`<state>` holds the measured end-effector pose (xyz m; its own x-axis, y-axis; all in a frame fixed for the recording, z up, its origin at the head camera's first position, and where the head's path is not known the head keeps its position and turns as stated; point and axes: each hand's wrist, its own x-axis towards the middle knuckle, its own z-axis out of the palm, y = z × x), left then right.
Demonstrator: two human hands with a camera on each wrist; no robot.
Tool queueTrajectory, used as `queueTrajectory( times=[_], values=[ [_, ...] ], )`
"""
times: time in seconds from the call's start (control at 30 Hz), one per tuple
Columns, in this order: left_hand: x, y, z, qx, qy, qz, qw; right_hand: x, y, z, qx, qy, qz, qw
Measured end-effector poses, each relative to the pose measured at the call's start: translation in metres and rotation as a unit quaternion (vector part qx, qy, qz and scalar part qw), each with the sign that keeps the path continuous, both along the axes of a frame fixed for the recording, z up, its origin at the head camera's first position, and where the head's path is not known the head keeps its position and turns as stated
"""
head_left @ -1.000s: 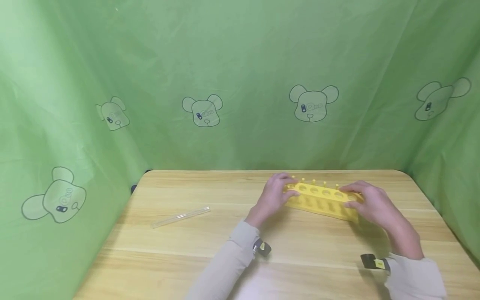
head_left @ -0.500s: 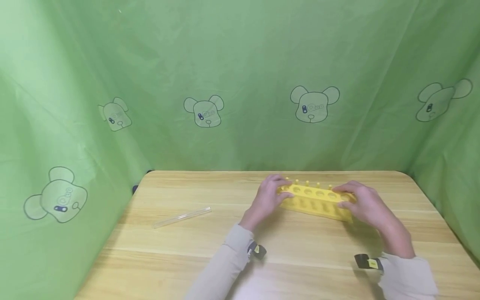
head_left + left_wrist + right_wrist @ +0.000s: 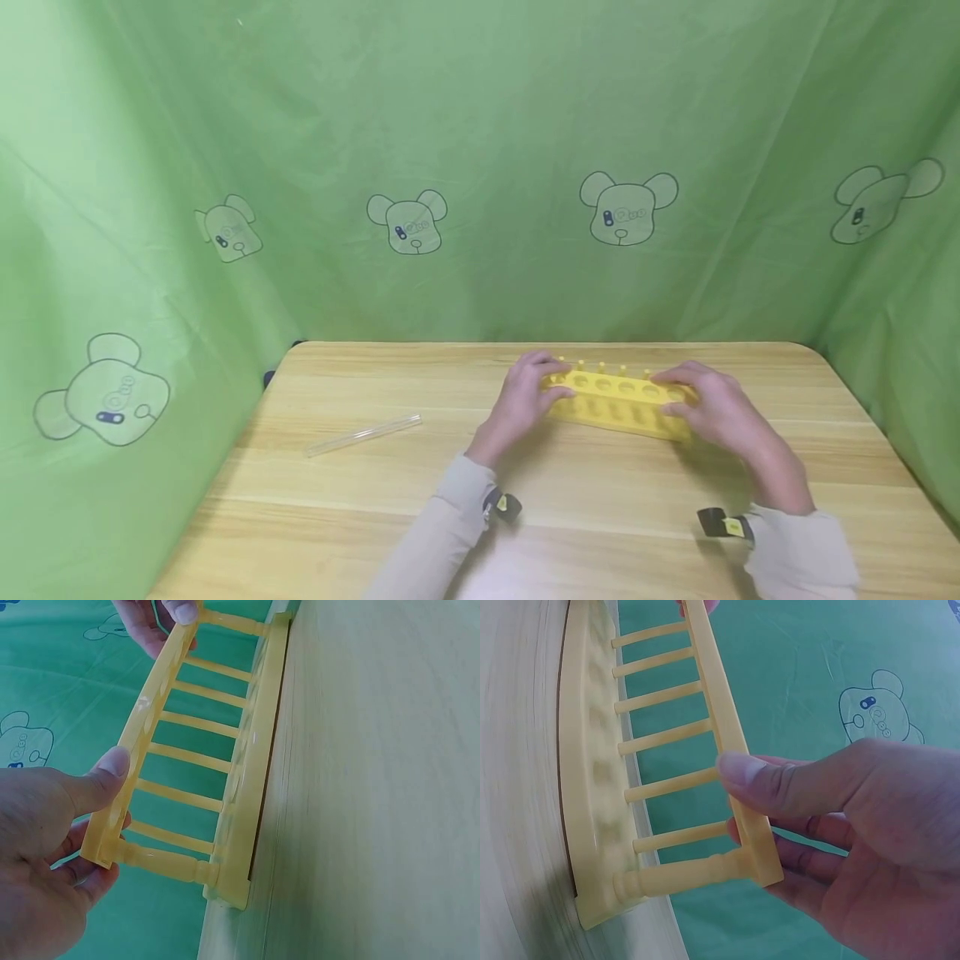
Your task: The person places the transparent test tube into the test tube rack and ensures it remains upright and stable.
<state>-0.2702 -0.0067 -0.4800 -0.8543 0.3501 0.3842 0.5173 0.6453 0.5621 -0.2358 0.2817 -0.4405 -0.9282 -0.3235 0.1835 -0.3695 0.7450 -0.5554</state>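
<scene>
A yellow test tube rack [image 3: 617, 408] stands toward the back right of the wooden table, with a row of round holes in its top bar and thin pegs along its rear. My left hand [image 3: 519, 400] grips the left end of the top bar, thumb [image 3: 112, 765] on the near side and fingers behind. At the other end my right hand [image 3: 716, 408] pinches the same bar, its thumb [image 3: 742, 771] in front. In both wrist views the rack's base [image 3: 251, 817] is down close over the tabletop, and its end posts and rods show between the bars.
A clear glass tube [image 3: 363, 435] lies slantwise on the left part of the wooden table [image 3: 300, 525]. Green curtains [image 3: 480, 275] with bear-head prints hang behind the table's back edge and along both sides.
Both hands have moved left together with the yellow test tube rack, keeping their grip on its ends. The glass tube stays where it was.
</scene>
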Motion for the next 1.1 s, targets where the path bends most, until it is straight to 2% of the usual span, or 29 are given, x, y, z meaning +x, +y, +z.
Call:
queueTrajectory(
  times=[0.6, 1.1],
  values=[
    [0.003, -0.022, -0.003, 0.028, 0.02, -0.005, 0.9994, -0.004, -0.019, -0.001, -0.008, -0.007, 0.008, 1.0],
    [0.008, -0.037, -0.006, 0.026, 0.017, 0.004, 0.9995, -0.003, -0.034, -0.003, -0.022, -0.011, 0.015, 1.0]
  ],
)
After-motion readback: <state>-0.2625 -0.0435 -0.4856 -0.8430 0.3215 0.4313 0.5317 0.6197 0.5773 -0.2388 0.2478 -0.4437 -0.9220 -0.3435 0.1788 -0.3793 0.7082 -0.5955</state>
